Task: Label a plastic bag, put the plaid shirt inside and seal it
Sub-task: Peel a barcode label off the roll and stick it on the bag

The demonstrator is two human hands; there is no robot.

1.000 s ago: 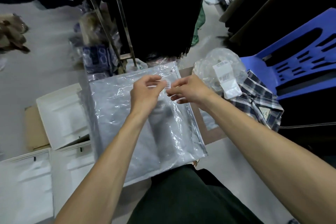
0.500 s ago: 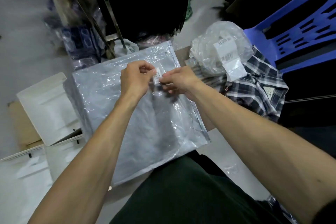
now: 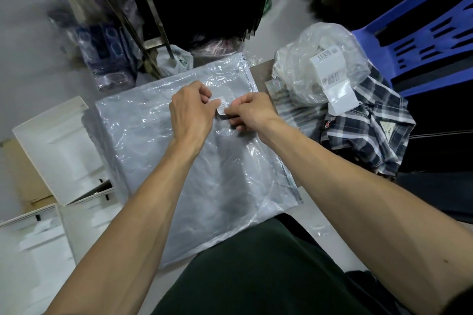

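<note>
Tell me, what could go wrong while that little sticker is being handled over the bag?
The sticker is pinched between the left hand and right hand, so it might curl and stick to the fingers. The bag is wrinkled and glossy, so the sticker could go on creased or crooked. The shirt lies crumpled beside the bag under a label roll; pulling it out may tip the roll.

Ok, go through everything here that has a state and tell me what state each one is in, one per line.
plastic bag: flat, empty, not yet sealed.
label: pinched between both hands above the bag; whether it is stuck down cannot be told.
left hand: fingers closed on the label.
right hand: fingers closed on the label.
plaid shirt: crumpled, outside the bag.
label roll: partly unrolled, lying on the shirt.
</note>
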